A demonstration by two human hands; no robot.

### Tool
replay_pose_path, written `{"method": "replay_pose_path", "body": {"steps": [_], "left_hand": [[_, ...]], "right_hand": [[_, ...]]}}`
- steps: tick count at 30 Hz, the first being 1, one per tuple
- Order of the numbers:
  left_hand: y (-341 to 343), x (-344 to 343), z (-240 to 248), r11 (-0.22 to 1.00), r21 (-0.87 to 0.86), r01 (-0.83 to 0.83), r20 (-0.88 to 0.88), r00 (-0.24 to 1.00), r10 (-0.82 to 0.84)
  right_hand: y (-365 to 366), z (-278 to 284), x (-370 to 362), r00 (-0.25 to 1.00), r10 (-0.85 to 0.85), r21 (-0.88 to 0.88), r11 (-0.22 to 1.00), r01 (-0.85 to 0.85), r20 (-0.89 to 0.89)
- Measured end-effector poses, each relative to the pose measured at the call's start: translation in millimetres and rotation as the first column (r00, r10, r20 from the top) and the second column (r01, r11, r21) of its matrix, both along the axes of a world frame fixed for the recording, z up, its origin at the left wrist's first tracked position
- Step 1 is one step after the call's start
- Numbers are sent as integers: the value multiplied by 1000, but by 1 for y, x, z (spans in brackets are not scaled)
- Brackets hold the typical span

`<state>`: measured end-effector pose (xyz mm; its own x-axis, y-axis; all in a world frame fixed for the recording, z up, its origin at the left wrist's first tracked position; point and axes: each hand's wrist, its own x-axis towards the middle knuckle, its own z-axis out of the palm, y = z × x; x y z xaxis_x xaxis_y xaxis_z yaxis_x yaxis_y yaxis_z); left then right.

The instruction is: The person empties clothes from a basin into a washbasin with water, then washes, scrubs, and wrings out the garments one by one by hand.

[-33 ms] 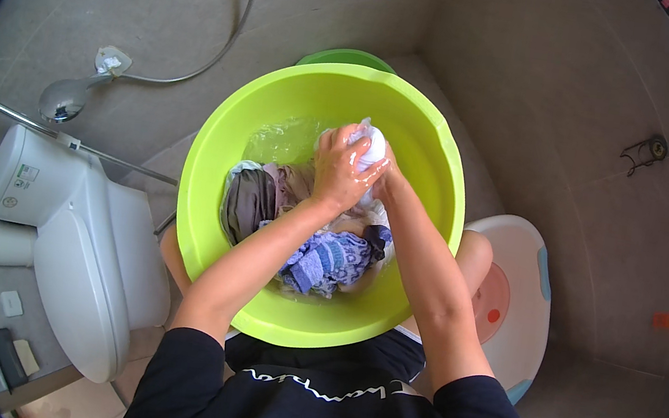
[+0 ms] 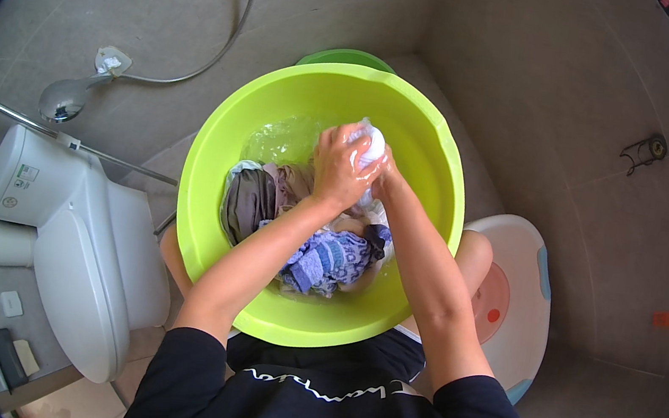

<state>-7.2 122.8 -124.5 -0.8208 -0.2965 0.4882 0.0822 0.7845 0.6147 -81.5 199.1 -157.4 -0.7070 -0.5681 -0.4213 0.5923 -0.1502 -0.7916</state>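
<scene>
Over the far half of a large lime-green basin (image 2: 225, 134), my left hand (image 2: 339, 167) and my right hand (image 2: 388, 175) grip a wet white cloth (image 2: 374, 144) from both sides. It is bunched up between my closed fingers, and part of it hangs down below. Most of the right hand's fingers are hidden behind the cloth and the left hand. Soaking beneath lie a dark grey-brown garment (image 2: 250, 201), a blue patterned cloth (image 2: 332, 258) and other pale fabrics. Water (image 2: 280, 137) glints at the basin's left side.
A white toilet (image 2: 83, 293) stands on the left, with a shower head (image 2: 64, 100) on the wall above. To the right sits a white and pink tub (image 2: 524, 321). A green rim (image 2: 347, 58) shows behind the basin. Tiled walls close in around.
My hands keep their grip on the white cloth at almost the same place. The ripples at the left of the basin look slightly different.
</scene>
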Motion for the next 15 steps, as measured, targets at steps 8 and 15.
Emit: {"method": "replay_pose_path", "body": {"steps": [8,15], "left_hand": [[-95,-11,-1,972,-155,-174,528,817,231],[-52,1,-41,756,-541,369,737,640,215]], "right_hand": [[-3,42,12,627,602,815,572,92,-494],[-8,-44,30,119,869,763,347,545,-480]]}}
